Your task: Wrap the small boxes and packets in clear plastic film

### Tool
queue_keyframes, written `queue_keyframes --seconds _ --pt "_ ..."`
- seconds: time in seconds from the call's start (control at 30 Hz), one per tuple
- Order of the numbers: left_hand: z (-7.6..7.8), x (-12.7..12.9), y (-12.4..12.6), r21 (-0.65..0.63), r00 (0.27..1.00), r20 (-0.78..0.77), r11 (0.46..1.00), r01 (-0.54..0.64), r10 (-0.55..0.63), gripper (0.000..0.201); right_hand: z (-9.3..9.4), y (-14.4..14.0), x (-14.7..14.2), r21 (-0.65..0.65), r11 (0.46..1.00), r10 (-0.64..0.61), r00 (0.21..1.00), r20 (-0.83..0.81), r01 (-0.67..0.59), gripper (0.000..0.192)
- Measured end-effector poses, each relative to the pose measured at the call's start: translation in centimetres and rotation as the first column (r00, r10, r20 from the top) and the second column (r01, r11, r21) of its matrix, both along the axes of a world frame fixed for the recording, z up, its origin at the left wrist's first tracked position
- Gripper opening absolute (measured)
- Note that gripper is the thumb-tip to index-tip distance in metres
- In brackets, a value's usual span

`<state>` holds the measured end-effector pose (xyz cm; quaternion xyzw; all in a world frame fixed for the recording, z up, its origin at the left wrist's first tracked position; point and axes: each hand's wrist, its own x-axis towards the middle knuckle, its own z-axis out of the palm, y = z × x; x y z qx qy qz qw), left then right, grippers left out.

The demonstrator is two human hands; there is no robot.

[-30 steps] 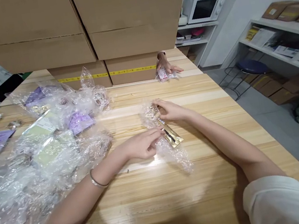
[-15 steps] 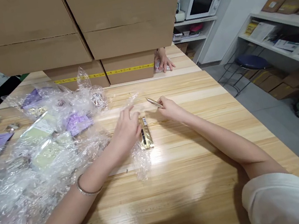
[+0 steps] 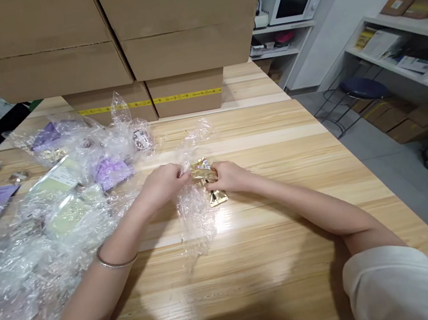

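Observation:
My left hand (image 3: 164, 182) and my right hand (image 3: 228, 176) meet over the middle of the wooden table (image 3: 255, 252). Between them they pinch a small gold foil packet (image 3: 204, 171) with a white barcode label. A second gold packet (image 3: 218, 198) shows just under my right hand. A crumpled clear plastic bag (image 3: 195, 215) hangs from my left fingers and trails toward me across the table; part of it rises behind the packets.
A big heap of clear plastic bags (image 3: 25, 243) with purple packets (image 3: 111, 172) covers the table's left side. Stacked cardboard boxes (image 3: 173, 23) stand at the far edge. Shelves (image 3: 405, 49) and a microwave (image 3: 291, 0) line the right wall.
My hands have come together on the gold packet, which lay flat on the table before. My right hand held a thin packet up before. Another person's hand at the far boxes has left view.

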<state>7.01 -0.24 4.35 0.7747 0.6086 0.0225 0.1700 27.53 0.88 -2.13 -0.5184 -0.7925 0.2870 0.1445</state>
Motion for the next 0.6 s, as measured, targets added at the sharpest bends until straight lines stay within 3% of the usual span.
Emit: queue_keyframes --seconds 0.1,0.17,0.23,0.3,0.4,0.6 --pt "0.9 0.4 -0.2 0.008 0.960 0.271 0.998 0.066 -0.066 0.038 0.6 1.5 1.9 -0.245 0.969 -0.081 0.942 -0.325 -0.001 0.025" --pt "1.6 0.7 -0.4 -0.008 0.877 0.473 0.995 0.097 -0.081 0.034 1.1 2.4 3.1 -0.389 0.921 -0.213 0.803 -0.556 -0.024 0.029" --pt "2.1 0.8 -0.5 -0.060 0.764 0.644 0.995 0.083 -0.025 0.029 1.7 3.2 4.2 -0.461 0.887 -0.333 0.639 -0.693 -0.037 0.031" --pt "2.4 0.6 -0.5 -0.120 0.641 0.765 0.991 0.053 0.058 0.027 2.4 3.8 5.3 -0.473 0.881 -0.405 0.531 -0.745 0.008 0.027" --pt "2.5 -0.2 -0.3 -0.161 0.496 0.860 0.986 0.050 0.116 0.026 3.1 4.6 6.8 -0.436 0.898 -0.413 0.465 -0.783 0.064 0.027" --pt "2.7 0.0 -1.3 -0.100 0.373 0.927 0.986 0.133 0.043 0.021 2.0 5.0 7.4 -0.427 0.904 -0.393 0.413 -0.822 0.012 0.039"
